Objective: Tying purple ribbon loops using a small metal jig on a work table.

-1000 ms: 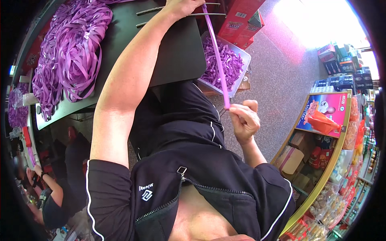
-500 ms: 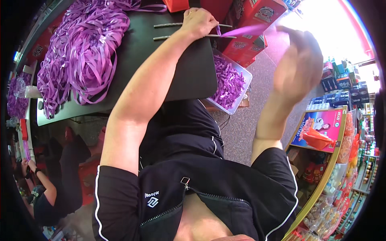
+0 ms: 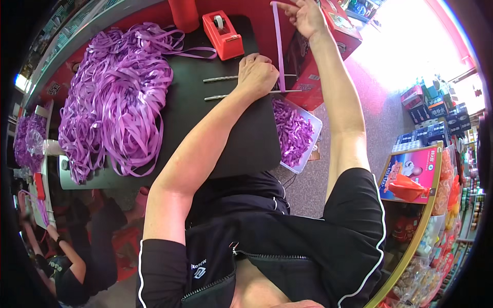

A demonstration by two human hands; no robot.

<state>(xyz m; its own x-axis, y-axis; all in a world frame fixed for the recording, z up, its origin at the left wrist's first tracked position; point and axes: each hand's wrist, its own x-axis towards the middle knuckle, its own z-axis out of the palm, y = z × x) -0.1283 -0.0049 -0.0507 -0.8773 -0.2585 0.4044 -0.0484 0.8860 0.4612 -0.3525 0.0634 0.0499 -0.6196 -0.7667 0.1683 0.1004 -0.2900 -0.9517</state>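
Two thin metal rods (image 3: 218, 97) lie side by side across the black table, their right ends past its edge. My left hand (image 3: 258, 76) is closed over them, its fingers curled down; what lies under the palm is hidden. From the rods beside its thumb, a flat purple ribbon (image 3: 280, 49) stretches up, taut, to the fingertips of my right hand (image 3: 306, 19). That hand is raised beyond the far right of the table, index finger extended at the ribbon's upper end. Left of my left hand rests a big tangled heap of purple ribbon (image 3: 131, 97).
A red tape dispenser (image 3: 228, 43) stands behind my left hand, near a red cylinder (image 3: 183, 15). A clear tub (image 3: 313, 138) of short purple ribbon pieces sits below the table's right edge. Red cartons (image 3: 339, 31) stand beyond it. Another person (image 3: 77, 262) works at lower left.
My right hand has swung from the right up to the far side, drawing the ribbon from sideways to upright. The view has shifted, bringing the tape dispenser fully in; my left hand stays at the rods.
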